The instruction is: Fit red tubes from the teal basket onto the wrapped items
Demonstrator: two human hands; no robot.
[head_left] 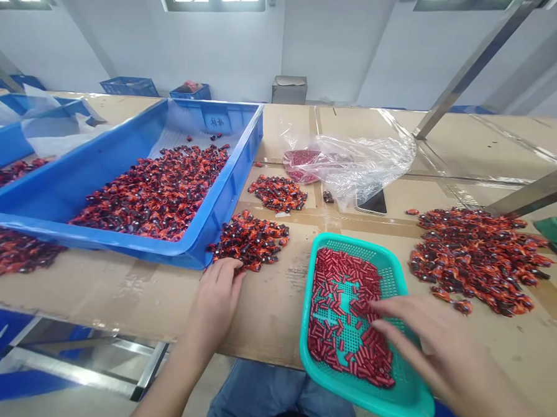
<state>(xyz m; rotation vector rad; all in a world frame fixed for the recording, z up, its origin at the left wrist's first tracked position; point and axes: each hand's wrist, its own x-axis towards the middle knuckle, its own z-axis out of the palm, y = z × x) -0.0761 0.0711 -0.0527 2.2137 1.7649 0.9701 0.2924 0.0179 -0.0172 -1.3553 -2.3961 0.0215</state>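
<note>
My left hand (221,297) rests at the near edge of a small pile of glossy orange, red and black pieces (252,240). Its fingers are bent together over a dark piece at the pile's edge, partly hidden by the fingertips. A green plastic basket (311,241) stands in front of me, holding many short dark-red tubes (347,270). Over the basket's right side reaches my right hand (425,334). Thumb and forefinger are a little apart just above the tubes, with nothing clearly visible between them.
A large blue crate (222,199) with many orange-black pieces stands left. A larger pile (477,257) lies right of the basket. Behind are another small pile (278,193), a clear plastic bag (364,160) with red tubes, and a phone (372,200). A metal post (476,61) rises at right.
</note>
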